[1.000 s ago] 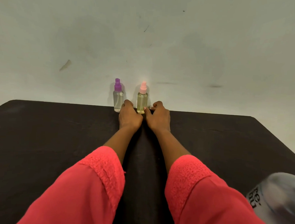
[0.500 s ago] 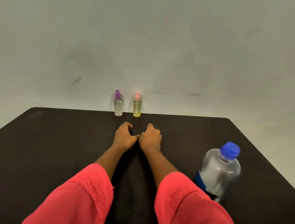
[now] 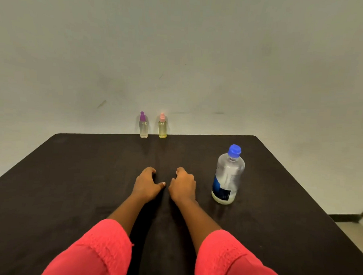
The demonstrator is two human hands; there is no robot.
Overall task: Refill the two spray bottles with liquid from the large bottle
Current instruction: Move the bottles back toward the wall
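Dark desk (image 3: 71, 174), far edge against a pale, scuffed wall (image 3: 180, 54).

Left sleeve (image 3: 96, 252): coral-red fabric, forearm bare past the cuff, reaching forward over the desk.

Purple-capped spray bottle (image 3: 144, 126): upright at the desk's far edge, just in front of the wall. Clear body; the contents look colourless, level hard to read.

Left hand (image 3: 146, 184): resting knuckles-up on the desk near the middle, fingers loosely curled under, thumb pointing toward the other hand. Holds nothing.

Pink-capped spray bottle (image 3: 162, 127): upright, just beside the purple-capped one and apart from it, at the same far edge. Yellowish liquid inside. Both spray bottles are well apart from the hands, caps on.

Right hand (image 3: 183, 184): on the desk just beside the left hand, a narrow gap between the thumbs. Fingers loosely curled, gripping nothing.

Large bottle (image 3: 227, 176): upright on the desk, near the right hand but not touching it. Clear plastic, blue cap (image 3: 234, 150) on, dark blue label low on the body, pale liquid visible inside.

Right sleeve (image 3: 229, 262): same coral-red fabric.

Far right: a strip of floor (image 3: 355, 226) past the desk corner.
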